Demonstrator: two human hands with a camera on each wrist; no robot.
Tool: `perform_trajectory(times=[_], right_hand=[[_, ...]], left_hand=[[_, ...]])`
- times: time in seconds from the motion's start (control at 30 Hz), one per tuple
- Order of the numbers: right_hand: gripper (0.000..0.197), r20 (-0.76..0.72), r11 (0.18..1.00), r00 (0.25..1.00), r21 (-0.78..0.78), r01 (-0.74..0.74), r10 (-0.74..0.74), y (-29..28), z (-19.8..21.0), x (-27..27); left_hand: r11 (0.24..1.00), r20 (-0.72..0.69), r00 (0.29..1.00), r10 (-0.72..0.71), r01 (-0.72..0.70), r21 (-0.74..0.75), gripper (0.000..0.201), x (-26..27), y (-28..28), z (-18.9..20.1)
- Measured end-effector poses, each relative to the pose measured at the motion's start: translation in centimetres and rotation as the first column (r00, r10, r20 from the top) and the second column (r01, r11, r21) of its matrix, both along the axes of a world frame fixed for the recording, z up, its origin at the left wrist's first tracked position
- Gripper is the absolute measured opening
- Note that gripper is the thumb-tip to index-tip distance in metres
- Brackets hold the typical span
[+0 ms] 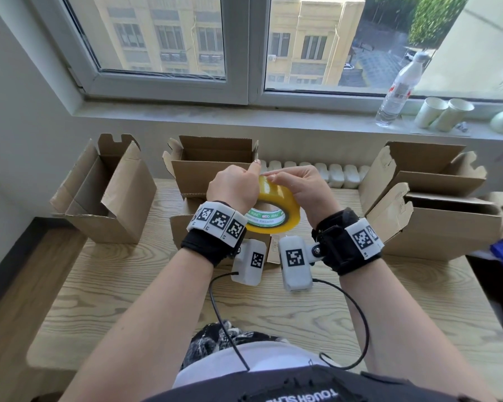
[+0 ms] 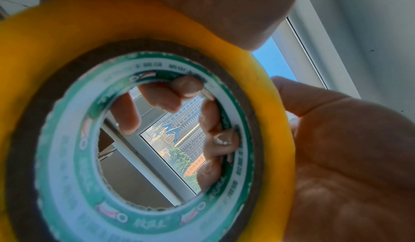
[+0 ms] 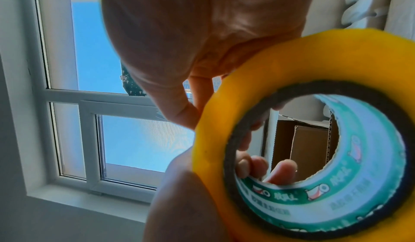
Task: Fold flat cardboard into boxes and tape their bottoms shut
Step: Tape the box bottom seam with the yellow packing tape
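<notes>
Tape roll point(image 1: 276, 210): yellow packing tape on a cardboard core with a green-and-white printed liner; held in the air above the wooden table point(image 1: 134, 288), between both hands, just in front of the middle carton.
Left hand point(image 1: 234, 187): wrapped over the left side of the roll, fingers curled into the core, index finger raised toward the top of the roll.
Right hand point(image 1: 296, 188): curled over the right side, fingertips bent onto the top edge of the outer wrap, apparently picking for the loose end; no free tape visible.
Middle carton point(image 1: 215, 166): erected, top flaps up, standing behind the roll; whether its bottom is taped cannot be told.
Box under the wrists point(image 1: 183, 227): low brown cardboard just in front of the roll, mostly hidden by the left wristband; state unclear.
Left carton point(image 1: 111, 198): open, left of the roll, at the table's left edge.
Right cartons point(image 1: 436, 210): two open ones stacked close, right of the roll.
Windowsill point(image 1: 273, 117): behind the cartons, with a water bottle point(image 1: 400, 88) and paper cups point(image 1: 445, 113) at its right.
Step, as judged: finding the tape's start before sealing a bottom.
Risk: a nail lifting only a sliver, so the tape splits lengthwise.
Risk: a freed end springing back onto the roll or sticking to the fingers.
Risk: the roll slipping down onto the box below while both hands fuss at its top.
</notes>
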State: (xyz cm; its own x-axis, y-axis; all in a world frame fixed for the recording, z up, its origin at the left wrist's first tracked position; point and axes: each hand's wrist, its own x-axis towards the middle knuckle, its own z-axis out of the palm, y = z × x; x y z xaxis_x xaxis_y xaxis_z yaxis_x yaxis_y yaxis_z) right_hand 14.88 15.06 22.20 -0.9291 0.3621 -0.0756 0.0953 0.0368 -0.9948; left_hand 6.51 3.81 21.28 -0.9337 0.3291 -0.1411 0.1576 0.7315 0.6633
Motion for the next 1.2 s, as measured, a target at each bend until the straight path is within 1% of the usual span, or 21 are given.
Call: perform_trajectory(times=[0.13, 0.23, 0.3, 0.37, 0.47, 0.53, 0.57, 0.63, 0.77, 0.9, 1.13, 1.2], right_hand=[[0.022, -0.005, 1.000, 1.000, 0.022, 0.022, -0.022, 0.0, 0.2, 0.1], [0.028, 0.008, 0.998, 1.000, -0.061, 0.009, -0.008, 0.2, 0.5, 0.4], [0.027, -0.011, 0.998, 1.000, -0.057, 0.001, -0.002, 0.2, 0.5, 0.4], [0.024, -0.037, 1.000, 0.999, 0.027, 0.009, -0.008, 0.1, 0.4, 0.3], [0.019, -0.087, 0.979, 0.996, 0.196, 0.046, -0.029, -0.2, 0.0, 0.0], [0.017, -0.098, 0.963, 0.994, 0.260, 0.072, -0.048, -0.4, -0.2, -0.2], [0.019, -0.092, 0.957, 0.994, 0.278, 0.078, -0.054, -0.5, -0.3, -0.3], [0.020, -0.081, 0.959, 0.996, 0.274, 0.069, -0.049, -0.4, -0.4, -0.3], [0.021, -0.083, 0.976, 0.996, 0.215, 0.045, -0.028, -0.4, -0.5, -0.1], [0.023, -0.085, 0.982, 0.996, 0.184, 0.049, -0.033, -0.8, -0.7, -0.1], [0.029, -0.093, 0.968, 0.995, 0.244, 0.062, -0.040, -0.7, -1.2, -0.1], [0.028, -0.093, 0.962, 0.994, 0.264, 0.076, -0.053, -0.8, -1.3, 0.0]], left_hand=[[1.000, 0.007, 1.000, -0.013, 0.013, 0.018, 0.057, 0.1, 0.0, 0.4], [1.000, -0.023, 1.000, -0.016, 0.016, 0.020, 0.057, 0.1, -0.1, 0.7], [1.000, -0.022, 1.000, -0.014, 0.015, 0.023, 0.058, 0.1, -0.2, 0.7], [1.000, -0.009, 1.000, -0.013, 0.014, 0.025, 0.058, 0.1, -0.2, 0.7], [1.000, 0.020, 1.000, -0.003, 0.002, 0.016, 0.056, 0.1, 0.0, 0.5], [1.000, 0.023, 1.000, -0.013, 0.013, -0.017, 0.055, -0.1, 0.1, 0.3], [0.999, 0.020, 1.000, -0.019, 0.020, -0.029, 0.055, -0.1, 0.1, 0.1], [1.000, 0.019, 1.000, -0.009, 0.010, -0.029, 0.056, -0.2, 0.1, 0.1], [0.999, -0.004, 1.000, 0.017, -0.017, -0.033, 0.060, 0.0, 0.0, 0.1], [0.999, -0.028, 0.999, 0.027, -0.028, -0.031, 0.059, 0.3, -0.1, 0.0], [1.000, -0.046, 0.999, 0.028, -0.029, -0.013, 0.057, 0.4, -0.2, -0.3], [0.999, -0.045, 0.998, 0.033, -0.033, -0.003, 0.056, 0.4, -0.2, -0.3]])
